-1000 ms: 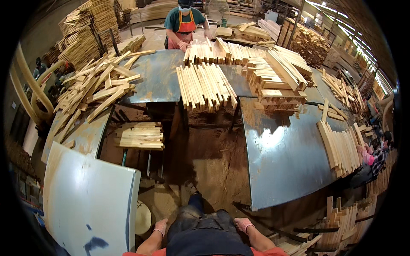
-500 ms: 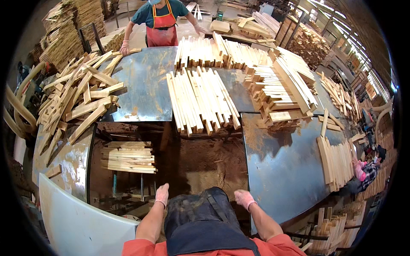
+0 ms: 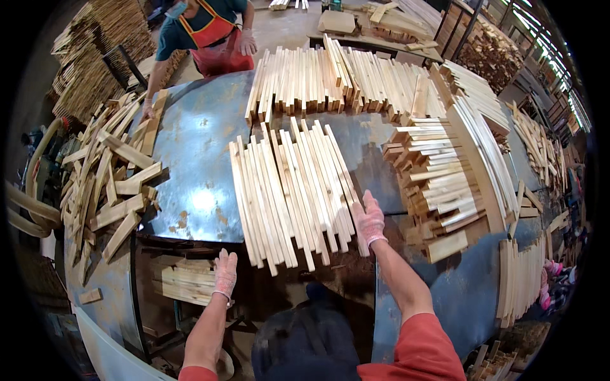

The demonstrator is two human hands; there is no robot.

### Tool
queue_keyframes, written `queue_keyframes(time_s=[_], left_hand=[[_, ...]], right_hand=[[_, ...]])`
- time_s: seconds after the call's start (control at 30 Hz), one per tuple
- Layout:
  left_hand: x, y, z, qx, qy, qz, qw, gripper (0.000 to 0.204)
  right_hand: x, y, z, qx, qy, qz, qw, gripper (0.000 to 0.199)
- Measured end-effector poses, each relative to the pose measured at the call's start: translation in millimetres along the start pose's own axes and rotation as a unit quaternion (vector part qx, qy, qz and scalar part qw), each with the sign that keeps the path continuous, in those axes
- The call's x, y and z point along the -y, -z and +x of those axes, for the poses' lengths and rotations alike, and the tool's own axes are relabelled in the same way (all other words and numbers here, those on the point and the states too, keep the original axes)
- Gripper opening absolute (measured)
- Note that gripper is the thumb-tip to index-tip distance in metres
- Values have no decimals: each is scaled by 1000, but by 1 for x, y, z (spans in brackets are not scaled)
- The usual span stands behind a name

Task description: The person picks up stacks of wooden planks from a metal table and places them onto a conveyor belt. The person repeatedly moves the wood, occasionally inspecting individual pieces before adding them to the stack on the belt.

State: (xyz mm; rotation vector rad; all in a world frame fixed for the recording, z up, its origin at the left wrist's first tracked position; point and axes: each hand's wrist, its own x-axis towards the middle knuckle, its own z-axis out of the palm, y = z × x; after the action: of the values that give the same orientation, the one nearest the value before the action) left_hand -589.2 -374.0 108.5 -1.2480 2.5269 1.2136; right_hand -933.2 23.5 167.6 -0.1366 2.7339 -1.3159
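I see the slats [image 3: 293,190] lying as a fanned row of pale wooden strips on the blue metal table [image 3: 197,159], their near ends jutting over its near edge. My right hand [image 3: 368,219], in a pink-speckled glove, rests on the right end of that row, fingers together and laid flat along the outermost strip, touching it rather than clamped on it. My left hand [image 3: 225,272], gloved the same, hangs below the near edge to the left of the slats, fingers close together and pointing up, holding nothing. Just under it a small stack [image 3: 184,282] of short boards sits on a lower shelf. Toward the far edge a second row [image 3: 337,79] of strips lies side by side. At the right edge a crosswise pile [image 3: 438,187] rises in layers. At the left edge lies a loose heap [image 3: 108,184] of offcuts, and a co-worker [image 3: 203,35] in an orange apron touches it with one gloved hand at the far left corner.
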Motion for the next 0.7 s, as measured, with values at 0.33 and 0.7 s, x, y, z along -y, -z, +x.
queue_keyframes(time_s=[0.33, 0.7], left_hand=[[-60, -50, 186, 5, -24, 191, 981, 64], [-143, -34, 139, 69, 92, -514, 850, 83]], right_hand=[[-89, -91, 145, 35, -46, 205, 977, 62], [-59, -84, 128, 169, -204, 450, 853, 72]])
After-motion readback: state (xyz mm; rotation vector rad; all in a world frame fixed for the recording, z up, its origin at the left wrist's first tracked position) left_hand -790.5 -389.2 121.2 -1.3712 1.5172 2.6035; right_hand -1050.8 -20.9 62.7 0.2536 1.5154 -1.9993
